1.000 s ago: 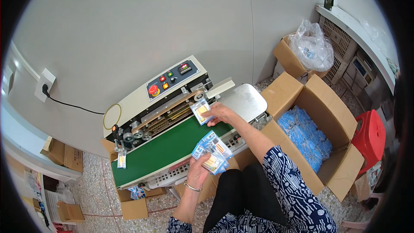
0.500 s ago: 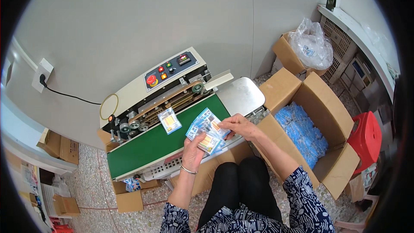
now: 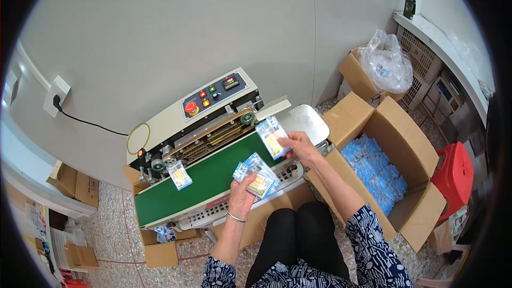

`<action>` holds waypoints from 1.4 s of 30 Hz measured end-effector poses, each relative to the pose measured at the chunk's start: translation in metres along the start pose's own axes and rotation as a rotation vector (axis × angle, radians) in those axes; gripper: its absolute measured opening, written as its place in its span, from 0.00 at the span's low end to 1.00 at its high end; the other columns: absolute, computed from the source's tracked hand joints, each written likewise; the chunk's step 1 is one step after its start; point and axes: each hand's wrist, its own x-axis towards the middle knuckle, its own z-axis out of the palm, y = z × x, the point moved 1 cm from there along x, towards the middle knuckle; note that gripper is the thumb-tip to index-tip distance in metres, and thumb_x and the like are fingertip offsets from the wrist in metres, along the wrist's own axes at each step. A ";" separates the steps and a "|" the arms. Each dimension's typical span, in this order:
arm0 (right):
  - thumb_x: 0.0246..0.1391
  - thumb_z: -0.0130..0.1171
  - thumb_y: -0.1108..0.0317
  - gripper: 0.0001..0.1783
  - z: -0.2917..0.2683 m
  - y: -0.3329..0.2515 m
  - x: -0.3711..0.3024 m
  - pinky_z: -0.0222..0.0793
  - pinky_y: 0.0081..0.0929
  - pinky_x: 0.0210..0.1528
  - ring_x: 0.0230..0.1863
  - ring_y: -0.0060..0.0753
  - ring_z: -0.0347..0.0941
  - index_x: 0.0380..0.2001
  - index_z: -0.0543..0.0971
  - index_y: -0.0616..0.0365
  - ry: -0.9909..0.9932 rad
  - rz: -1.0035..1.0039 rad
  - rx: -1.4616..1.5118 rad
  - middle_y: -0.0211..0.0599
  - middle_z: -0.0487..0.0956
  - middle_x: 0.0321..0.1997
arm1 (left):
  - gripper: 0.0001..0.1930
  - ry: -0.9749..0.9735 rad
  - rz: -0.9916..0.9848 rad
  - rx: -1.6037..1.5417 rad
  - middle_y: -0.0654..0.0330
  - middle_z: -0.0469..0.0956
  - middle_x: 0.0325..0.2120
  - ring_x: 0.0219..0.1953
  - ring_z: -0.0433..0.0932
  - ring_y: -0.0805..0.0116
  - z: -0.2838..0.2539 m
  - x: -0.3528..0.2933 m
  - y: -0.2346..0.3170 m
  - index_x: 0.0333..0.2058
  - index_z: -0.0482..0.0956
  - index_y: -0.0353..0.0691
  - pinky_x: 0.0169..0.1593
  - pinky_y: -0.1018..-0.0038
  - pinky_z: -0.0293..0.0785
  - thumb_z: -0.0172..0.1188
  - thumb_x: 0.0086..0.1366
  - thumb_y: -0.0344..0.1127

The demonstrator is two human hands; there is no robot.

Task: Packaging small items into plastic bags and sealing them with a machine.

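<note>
The right hand (image 3: pixel 302 148) pinches one packet (image 3: pixel 271 132) between thumb and fingers over the right end of the belt (image 3: pixel 213 176), while the left hand (image 3: pixel 241 198) clamps a fan of packets (image 3: pixel 262 184) under its thumb at the near edge. Another packet (image 3: pixel 180 176) sits by the far edge, toward the left end. Gripped off-centre, the pinched packet could pivot and meet the wheel (image 3: pixel 247 119) crooked; a slack left thumb might spill the fan.

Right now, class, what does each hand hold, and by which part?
Right hand: a packet, by its right edge. Left hand: fanned packets, by their lower-left side.
</note>
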 end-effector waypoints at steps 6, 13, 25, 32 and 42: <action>0.52 0.58 0.66 0.09 -0.016 0.005 0.056 0.60 0.12 0.15 0.17 0.16 0.68 0.28 0.78 0.62 0.106 0.011 0.011 0.32 0.77 0.21 | 0.15 0.039 -0.044 -0.056 0.58 0.76 0.40 0.42 0.76 0.65 -0.018 -0.010 -0.012 0.44 0.72 0.34 0.51 0.68 0.72 0.56 0.56 0.20; 0.49 0.60 0.65 0.09 0.011 0.010 0.076 0.61 0.13 0.17 0.18 0.17 0.69 0.28 0.79 0.60 0.004 0.052 -0.158 0.32 0.78 0.23 | 0.14 0.036 -0.066 -0.036 0.58 0.76 0.39 0.42 0.76 0.65 -0.024 -0.016 -0.014 0.43 0.72 0.34 0.50 0.68 0.72 0.56 0.56 0.20; 0.51 0.58 0.53 0.18 0.031 -0.006 0.003 0.65 0.22 0.25 0.25 0.18 0.68 0.29 0.77 0.61 0.004 -0.372 -0.636 0.26 0.72 0.20 | 0.17 0.037 -0.014 -0.029 0.56 0.74 0.42 0.45 0.75 0.63 -0.012 -0.001 0.012 0.46 0.69 0.33 0.52 0.66 0.71 0.54 0.56 0.20; 0.56 0.54 0.62 0.13 0.018 0.015 -0.049 0.68 0.15 0.27 0.24 0.12 0.66 0.34 0.79 0.62 -0.296 -0.033 -0.184 0.23 0.73 0.22 | 0.16 -0.004 -0.009 -0.055 0.57 0.75 0.41 0.45 0.75 0.64 0.009 0.000 -0.001 0.45 0.71 0.35 0.52 0.66 0.72 0.56 0.56 0.20; 0.56 0.54 0.59 0.15 0.009 0.033 -0.047 0.64 0.14 0.22 0.27 0.13 0.70 0.33 0.77 0.62 -0.096 -0.045 -0.054 0.27 0.77 0.28 | 0.17 0.026 -0.026 -0.071 0.54 0.74 0.44 0.45 0.75 0.62 0.006 0.000 -0.012 0.45 0.70 0.32 0.51 0.67 0.72 0.56 0.55 0.19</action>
